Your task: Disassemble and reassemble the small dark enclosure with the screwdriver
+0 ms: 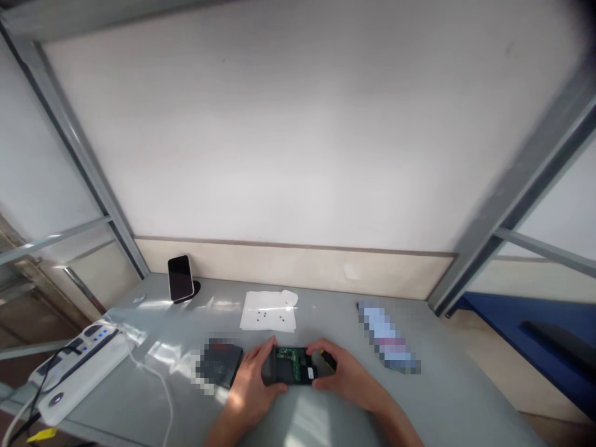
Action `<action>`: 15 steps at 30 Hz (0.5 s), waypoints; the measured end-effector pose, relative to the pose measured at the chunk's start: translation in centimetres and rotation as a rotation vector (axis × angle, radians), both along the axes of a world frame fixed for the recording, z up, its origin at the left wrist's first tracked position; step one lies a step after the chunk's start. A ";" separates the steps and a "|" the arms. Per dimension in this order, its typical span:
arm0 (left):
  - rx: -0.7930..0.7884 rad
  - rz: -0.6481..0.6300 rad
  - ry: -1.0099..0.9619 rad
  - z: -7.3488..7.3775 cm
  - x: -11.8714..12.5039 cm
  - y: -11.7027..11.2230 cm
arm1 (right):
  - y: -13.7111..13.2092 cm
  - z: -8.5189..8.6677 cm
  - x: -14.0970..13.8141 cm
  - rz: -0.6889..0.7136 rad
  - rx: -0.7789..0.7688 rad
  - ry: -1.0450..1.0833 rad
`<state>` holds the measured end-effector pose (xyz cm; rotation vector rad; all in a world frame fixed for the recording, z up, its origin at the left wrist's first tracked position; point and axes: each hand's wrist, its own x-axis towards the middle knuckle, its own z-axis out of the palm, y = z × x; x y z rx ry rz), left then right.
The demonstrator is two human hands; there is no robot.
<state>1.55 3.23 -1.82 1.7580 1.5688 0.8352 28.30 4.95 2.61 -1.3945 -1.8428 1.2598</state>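
An opened black electronic device with a green circuit board [298, 366] lies level between my two hands, just above or on the grey desk; I cannot tell which. My left hand [254, 382] grips its left end, thumb at the near edge and fingers at the far edge. At the right end, my right hand [339, 375] pinches the casing between thumb and fingers. A black-and-yellow slim piece [328, 359], perhaps a tool handle, shows inside the curl of that hand. Left of my left hand lies a flat dark box-like object [221, 363], partly blurred out.
White paper [267, 304] with several tiny dark pieces lies behind the device. A phone on a stand [180, 278] stands at the back left. A white power strip [84, 369] with cables sits at the left edge. A pixelated long object [386, 338] lies on the right.
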 end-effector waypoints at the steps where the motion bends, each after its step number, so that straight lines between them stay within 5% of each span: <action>1: -0.005 0.004 0.007 0.1 0.0 0.0 | 0.0 0.0 -0.1 -0.003 0.003 -0.006; 15: -0.007 0.021 -0.001 0.2 0.1 0.0 | -0.3 0.1 0.0 0.015 0.030 0.056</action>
